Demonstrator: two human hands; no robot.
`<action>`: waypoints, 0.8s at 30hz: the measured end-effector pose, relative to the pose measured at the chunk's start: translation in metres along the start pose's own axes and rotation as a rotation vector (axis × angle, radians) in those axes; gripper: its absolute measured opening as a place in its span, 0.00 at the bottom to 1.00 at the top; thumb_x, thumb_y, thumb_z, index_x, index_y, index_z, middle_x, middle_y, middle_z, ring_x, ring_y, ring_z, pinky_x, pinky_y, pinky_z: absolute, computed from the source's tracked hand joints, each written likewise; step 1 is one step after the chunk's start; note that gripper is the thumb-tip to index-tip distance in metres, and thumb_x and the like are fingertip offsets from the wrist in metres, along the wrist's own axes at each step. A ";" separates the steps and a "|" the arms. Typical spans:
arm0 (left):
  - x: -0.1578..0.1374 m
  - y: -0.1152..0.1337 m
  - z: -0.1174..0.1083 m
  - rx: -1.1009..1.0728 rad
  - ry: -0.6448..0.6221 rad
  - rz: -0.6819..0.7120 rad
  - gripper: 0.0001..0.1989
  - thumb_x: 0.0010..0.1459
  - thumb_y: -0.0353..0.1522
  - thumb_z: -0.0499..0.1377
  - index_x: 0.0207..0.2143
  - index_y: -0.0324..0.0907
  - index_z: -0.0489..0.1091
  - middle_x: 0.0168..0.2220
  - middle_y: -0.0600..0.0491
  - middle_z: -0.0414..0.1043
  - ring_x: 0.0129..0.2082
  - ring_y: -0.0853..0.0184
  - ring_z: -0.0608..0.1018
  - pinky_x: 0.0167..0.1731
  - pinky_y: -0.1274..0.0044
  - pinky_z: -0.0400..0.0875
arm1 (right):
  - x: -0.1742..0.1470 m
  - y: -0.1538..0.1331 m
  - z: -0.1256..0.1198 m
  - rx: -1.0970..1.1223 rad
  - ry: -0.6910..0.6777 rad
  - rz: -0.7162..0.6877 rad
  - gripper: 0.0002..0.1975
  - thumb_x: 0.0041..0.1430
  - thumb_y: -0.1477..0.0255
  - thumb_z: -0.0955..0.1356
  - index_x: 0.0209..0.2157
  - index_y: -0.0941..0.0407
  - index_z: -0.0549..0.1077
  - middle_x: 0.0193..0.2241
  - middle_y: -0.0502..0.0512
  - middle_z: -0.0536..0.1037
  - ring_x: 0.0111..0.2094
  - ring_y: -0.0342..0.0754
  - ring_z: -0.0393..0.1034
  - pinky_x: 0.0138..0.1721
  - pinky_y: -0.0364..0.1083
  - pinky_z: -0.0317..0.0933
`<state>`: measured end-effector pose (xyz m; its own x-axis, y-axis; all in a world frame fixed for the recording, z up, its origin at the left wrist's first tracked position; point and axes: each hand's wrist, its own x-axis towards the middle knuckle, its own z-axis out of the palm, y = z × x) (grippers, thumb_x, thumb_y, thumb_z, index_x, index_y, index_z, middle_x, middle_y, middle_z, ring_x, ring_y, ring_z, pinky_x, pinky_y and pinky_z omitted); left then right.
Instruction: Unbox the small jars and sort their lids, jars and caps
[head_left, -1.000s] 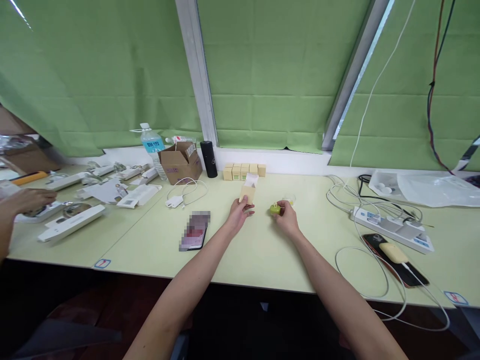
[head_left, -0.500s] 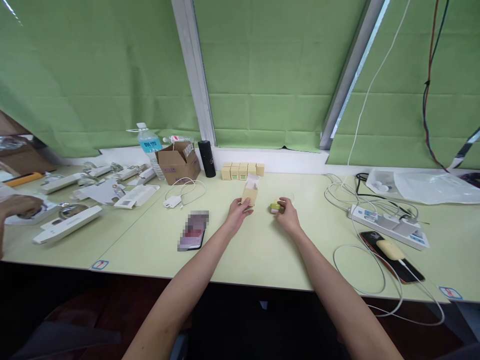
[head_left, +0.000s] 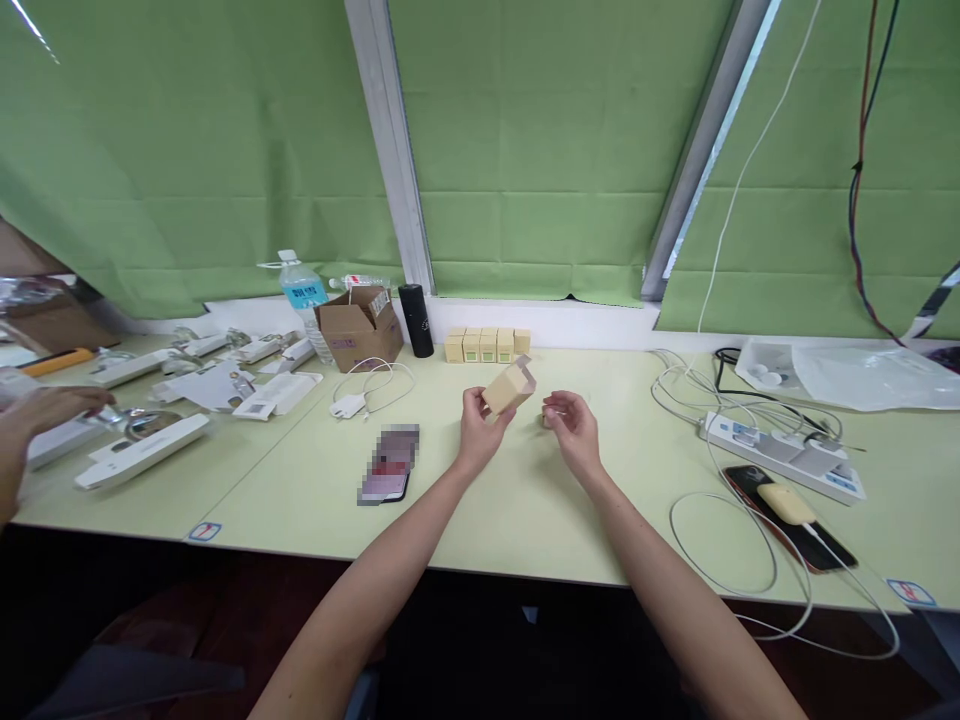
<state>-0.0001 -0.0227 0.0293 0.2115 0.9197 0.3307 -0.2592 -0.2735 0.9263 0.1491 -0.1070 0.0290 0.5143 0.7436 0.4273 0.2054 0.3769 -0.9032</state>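
Observation:
My left hand [head_left: 482,428] grips a small cream cardboard box [head_left: 507,391]. The box tilts over to the right, its flap end facing my other hand. Just right of it, my right hand [head_left: 574,425] is closed with curled fingers around a small object [head_left: 546,417]. Mostly covered by the fingers, that object showed yellow-green half a second ago; its exact kind I cannot make out. Behind both hands, several similar cream boxes [head_left: 487,346] stand in a row, some with a green-edged label.
A phone [head_left: 390,465] lies left of my forearm. Behind it are a white charger [head_left: 347,405], an open carton [head_left: 360,335], a black cylinder [head_left: 415,320] and a water bottle [head_left: 306,295]. Rightward lie a power strip [head_left: 784,457] and loose cables. Another person's hand [head_left: 56,408] works at far left.
My left hand has tipped the box from nearly upright toward the right. My right hand's fingers have closed further over the small yellow-green object, hiding most of it. The other person's hand has shifted right.

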 end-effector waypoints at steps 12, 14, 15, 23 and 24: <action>-0.017 0.002 -0.001 0.335 -0.176 0.392 0.22 0.44 0.20 0.64 0.40 0.45 0.64 0.52 0.42 0.61 0.57 0.51 0.66 0.56 0.57 0.64 | -0.014 -0.024 0.022 0.551 -0.312 0.303 0.29 0.51 0.45 0.74 0.46 0.50 0.71 0.50 0.59 0.80 0.51 0.57 0.76 0.50 0.57 0.72; -0.020 0.004 -0.001 0.326 -0.252 0.386 0.22 0.44 0.21 0.63 0.41 0.45 0.65 0.54 0.41 0.62 0.57 0.50 0.66 0.55 0.57 0.64 | -0.013 -0.026 0.017 0.558 -0.330 0.312 0.27 0.54 0.46 0.73 0.45 0.51 0.72 0.48 0.59 0.81 0.51 0.58 0.76 0.51 0.58 0.72; -0.021 0.006 -0.001 0.304 -0.287 0.377 0.23 0.44 0.22 0.64 0.43 0.45 0.66 0.54 0.41 0.62 0.57 0.50 0.67 0.55 0.57 0.65 | -0.013 -0.027 0.015 0.556 -0.329 0.312 0.26 0.54 0.47 0.73 0.45 0.50 0.72 0.48 0.58 0.81 0.51 0.58 0.76 0.51 0.59 0.72; -0.012 0.013 0.000 -0.051 -0.322 0.061 0.23 0.57 0.36 0.62 0.55 0.46 0.63 0.45 0.47 0.69 0.41 0.62 0.73 0.38 0.72 0.71 | -0.009 -0.017 0.008 0.587 -0.247 0.269 0.22 0.51 0.56 0.77 0.42 0.49 0.70 0.50 0.54 0.80 0.53 0.58 0.75 0.52 0.60 0.71; -0.011 0.013 0.000 -0.080 -0.342 0.024 0.23 0.57 0.38 0.62 0.54 0.46 0.64 0.45 0.48 0.68 0.39 0.63 0.73 0.36 0.73 0.70 | -0.009 -0.016 0.009 0.580 -0.236 0.264 0.22 0.50 0.56 0.77 0.42 0.49 0.70 0.50 0.54 0.80 0.53 0.58 0.75 0.52 0.60 0.72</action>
<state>-0.0058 -0.0369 0.0379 0.5043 0.7619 0.4064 -0.3379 -0.2589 0.9049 0.1339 -0.1148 0.0403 0.2765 0.9273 0.2521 -0.4155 0.3519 -0.8387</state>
